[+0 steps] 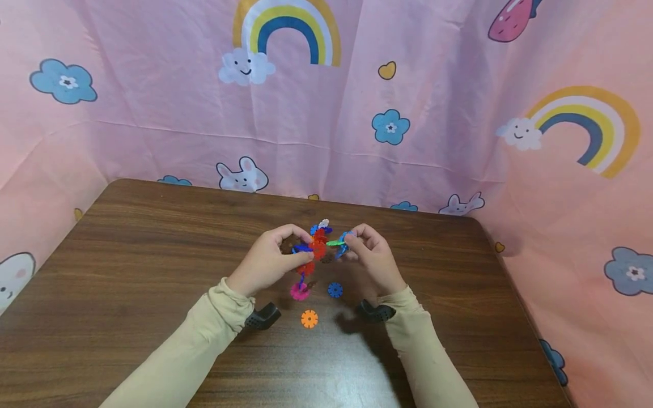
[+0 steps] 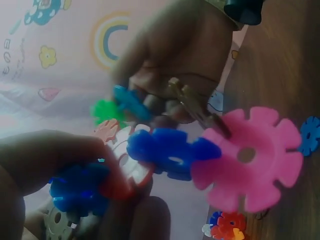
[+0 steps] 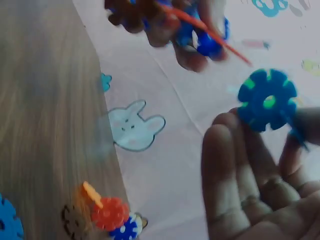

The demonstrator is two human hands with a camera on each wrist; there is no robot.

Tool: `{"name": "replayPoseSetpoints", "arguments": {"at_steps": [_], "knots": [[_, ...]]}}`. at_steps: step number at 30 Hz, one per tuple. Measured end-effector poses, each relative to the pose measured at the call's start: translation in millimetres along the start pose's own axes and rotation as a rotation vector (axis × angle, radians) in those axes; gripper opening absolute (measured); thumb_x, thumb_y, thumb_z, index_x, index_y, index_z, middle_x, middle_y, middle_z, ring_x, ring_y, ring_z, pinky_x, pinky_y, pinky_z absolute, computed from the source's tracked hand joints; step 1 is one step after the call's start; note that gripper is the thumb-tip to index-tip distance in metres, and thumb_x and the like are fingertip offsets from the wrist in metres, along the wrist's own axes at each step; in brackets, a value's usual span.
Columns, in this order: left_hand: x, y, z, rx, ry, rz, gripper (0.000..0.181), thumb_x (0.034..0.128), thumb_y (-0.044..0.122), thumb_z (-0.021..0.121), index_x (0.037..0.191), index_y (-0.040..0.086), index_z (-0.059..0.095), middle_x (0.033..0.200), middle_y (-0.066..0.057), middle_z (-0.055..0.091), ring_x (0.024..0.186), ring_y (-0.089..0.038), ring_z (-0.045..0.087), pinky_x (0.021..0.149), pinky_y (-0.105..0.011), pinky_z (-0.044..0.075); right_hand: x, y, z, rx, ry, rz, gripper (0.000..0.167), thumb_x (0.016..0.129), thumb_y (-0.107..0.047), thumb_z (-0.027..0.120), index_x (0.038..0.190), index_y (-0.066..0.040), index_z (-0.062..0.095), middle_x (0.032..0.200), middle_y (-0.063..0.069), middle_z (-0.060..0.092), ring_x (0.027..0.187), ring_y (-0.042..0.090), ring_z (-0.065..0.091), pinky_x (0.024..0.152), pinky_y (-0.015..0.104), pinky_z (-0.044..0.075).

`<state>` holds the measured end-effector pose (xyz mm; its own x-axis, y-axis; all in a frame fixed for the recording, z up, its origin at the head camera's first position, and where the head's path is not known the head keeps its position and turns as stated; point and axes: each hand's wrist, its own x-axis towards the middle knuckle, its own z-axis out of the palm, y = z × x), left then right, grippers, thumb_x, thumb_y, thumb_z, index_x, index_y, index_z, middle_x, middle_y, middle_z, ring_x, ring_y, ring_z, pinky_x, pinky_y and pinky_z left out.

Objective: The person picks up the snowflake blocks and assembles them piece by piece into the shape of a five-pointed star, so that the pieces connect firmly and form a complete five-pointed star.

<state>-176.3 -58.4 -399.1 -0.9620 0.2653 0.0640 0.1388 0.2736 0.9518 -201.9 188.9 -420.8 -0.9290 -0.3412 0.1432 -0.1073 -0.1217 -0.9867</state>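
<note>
My left hand [image 1: 266, 259] pinches a chain of notched plastic snowflake discs, red, blue, brown and pink. From its red disc [image 1: 317, 249] the chain runs down through a blue disc [image 2: 172, 152] to a pink disc [image 2: 270, 155], which has a brown disc [image 2: 192, 105] slotted into its edge. Another blue disc [image 2: 80, 190] sits between the left fingers. Facing it, my right hand [image 1: 376, 258] holds a smaller joined piece by its blue disc [image 3: 267, 100]; a green disc [image 1: 335, 243] points from that piece toward the chain. Whether the two pieces touch is unclear.
On the wooden table [image 1: 153, 272], a loose blue disc [image 1: 335, 290] and an orange disc [image 1: 309, 319] lie below the hands. Beyond them lies a joined cluster with a red disc [image 3: 110, 214] and a dark blue disc [image 3: 125, 229]. A patterned pink curtain [image 1: 306, 124] borders the table.
</note>
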Motion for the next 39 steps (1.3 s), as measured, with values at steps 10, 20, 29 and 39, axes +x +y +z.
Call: {"name": "replayPoseSetpoints", "arguments": {"at_steps": [10, 20, 29, 39], "knots": [[-3.2, 5.8, 1.3, 0.009, 0.011, 0.081, 0.018, 0.0918, 0.016, 0.08, 0.108, 0.014, 0.072, 0.093, -0.003, 0.071, 0.074, -0.022, 0.062, 0.062, -0.03, 0.052, -7.3, -8, 12, -0.085, 0.059, -0.143, 0.01, 0.105, -0.01, 0.06, 0.105, -0.001, 0.064, 0.096, -0.001, 0.07, 0.085, 0.01, 0.066, 0.08, 0.027, 0.058], [-7.0, 10.8, 2.2, -0.026, 0.04, 0.096, 0.017, 0.0924, 0.016, 0.08, 0.108, 0.016, 0.072, 0.099, -0.005, 0.072, 0.078, -0.025, 0.063, 0.068, -0.033, 0.056, -10.6, -9, 16, -0.12, -0.04, -0.213, 0.039, 0.103, -0.023, 0.066, 0.128, 0.007, 0.065, 0.125, 0.011, 0.069, 0.105, 0.015, 0.066, 0.089, 0.028, 0.058], [-6.6, 11.8, 2.8, -0.043, 0.03, 0.1, 0.017, 0.0918, 0.015, 0.08, 0.106, 0.016, 0.072, 0.1, -0.003, 0.073, 0.087, -0.024, 0.065, 0.073, -0.037, 0.056, -9.2, -9, 18, -0.029, 0.02, -0.12, 0.03, 0.101, -0.023, 0.069, 0.122, -0.001, 0.069, 0.117, 0.004, 0.07, 0.097, 0.012, 0.066, 0.086, 0.028, 0.057], [-5.3, 10.4, 0.8, -0.032, 0.008, 0.016, 0.019, 0.0921, 0.018, 0.079, 0.109, 0.015, 0.072, 0.1, -0.005, 0.072, 0.087, -0.023, 0.062, 0.067, -0.033, 0.052, -7.6, -13, 22, 0.007, 0.03, -0.022, 0.033, 0.103, -0.014, 0.064, 0.127, 0.009, 0.063, 0.118, 0.007, 0.07, 0.097, 0.013, 0.066, 0.087, 0.028, 0.058]]}}
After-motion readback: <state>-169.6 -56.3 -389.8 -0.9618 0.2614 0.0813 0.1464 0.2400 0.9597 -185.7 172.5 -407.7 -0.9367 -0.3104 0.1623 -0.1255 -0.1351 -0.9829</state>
